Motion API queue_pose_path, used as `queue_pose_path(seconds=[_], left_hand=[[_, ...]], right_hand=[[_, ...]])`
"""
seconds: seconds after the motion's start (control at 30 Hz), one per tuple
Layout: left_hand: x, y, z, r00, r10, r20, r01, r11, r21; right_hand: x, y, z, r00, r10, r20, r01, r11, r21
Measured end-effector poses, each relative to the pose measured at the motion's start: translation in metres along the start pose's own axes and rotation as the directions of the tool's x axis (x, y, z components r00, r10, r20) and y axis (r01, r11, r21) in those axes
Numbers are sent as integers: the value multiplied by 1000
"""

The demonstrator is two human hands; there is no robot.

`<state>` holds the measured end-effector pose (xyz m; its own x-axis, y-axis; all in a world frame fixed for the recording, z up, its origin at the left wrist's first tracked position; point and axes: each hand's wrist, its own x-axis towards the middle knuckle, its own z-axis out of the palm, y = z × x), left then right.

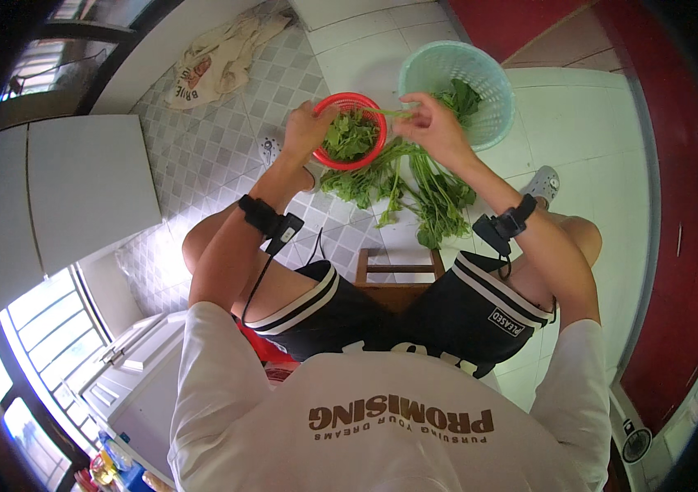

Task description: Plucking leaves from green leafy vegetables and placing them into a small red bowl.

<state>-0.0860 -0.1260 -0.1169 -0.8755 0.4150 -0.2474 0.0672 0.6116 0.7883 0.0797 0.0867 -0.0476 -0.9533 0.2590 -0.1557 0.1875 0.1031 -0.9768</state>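
My left hand (309,130) is at the left rim of a red plastic basket (380,138) that holds picked green leaves (349,135). A green stem (389,113) spans from over that basket to my right hand (432,126), whose fingers pinch its right end. Whether my left fingers grip the rim or the stem's other end cannot be told. Behind my right hand stands a pale green plastic basket (493,80) with leafy greens (464,101) inside. A pile of long-stemmed leafy greens (435,190) lies on the floor just below both baskets.
A wooden stool (398,289) is under me, between my knees. My shoes (544,183) rest on the tiled floor on either side. A printed cloth sack (220,64) lies at the upper left. White cabinets (78,197) stand left, red cabinet doors (678,246) right.
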Motion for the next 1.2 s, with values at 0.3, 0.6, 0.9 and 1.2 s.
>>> queue_pose_path(seconds=[0.3, 0.6, 0.9, 1.2], left_hand=[[-29, 49, 6, 965, -120, 233, 210, 886, -413], [-27, 116, 33, 884, -172, 435, 378, 810, -449], [-24, 110, 35, 834, -81, 545, 351, 840, -413], [-32, 131, 38, 875, 34, 483, 227, 852, -471]], right_hand=[[-57, 135, -64, 747, 627, 220, -443, 717, -539], [-78, 327, -85, 801, 599, -10, -360, 467, -807], [-76, 341, -8, 812, 533, -238, -478, 373, -795], [-102, 223, -85, 860, 506, 65, -342, 667, -662]])
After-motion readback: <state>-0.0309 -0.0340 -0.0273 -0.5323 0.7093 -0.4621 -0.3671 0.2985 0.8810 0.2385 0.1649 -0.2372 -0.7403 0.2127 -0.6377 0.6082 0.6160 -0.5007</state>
